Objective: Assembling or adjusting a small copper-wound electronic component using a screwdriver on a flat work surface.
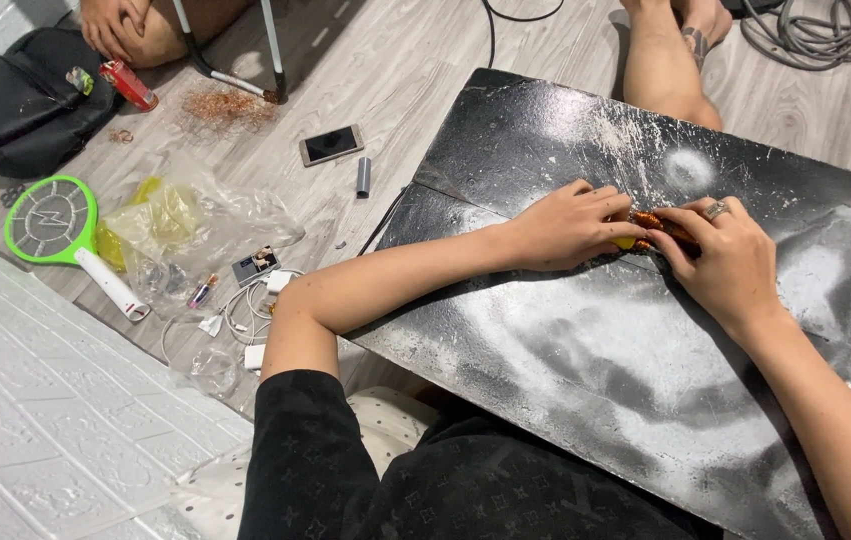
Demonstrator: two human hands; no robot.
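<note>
Grip: left hand and right hand both pinching orange-brown bundle, palms down on black board.

Single head view, steeply down (close) onto black board.

green racket-shaped swatter, black bag, phone, red lighter, crumpled plastic bags

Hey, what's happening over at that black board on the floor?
A person's left hand and right hand press together on a small coppery-orange bundle lying on the dusty black board. Off to the side, a green racket-shaped swatter and a dark phone lie on the grey wood floor.
</note>
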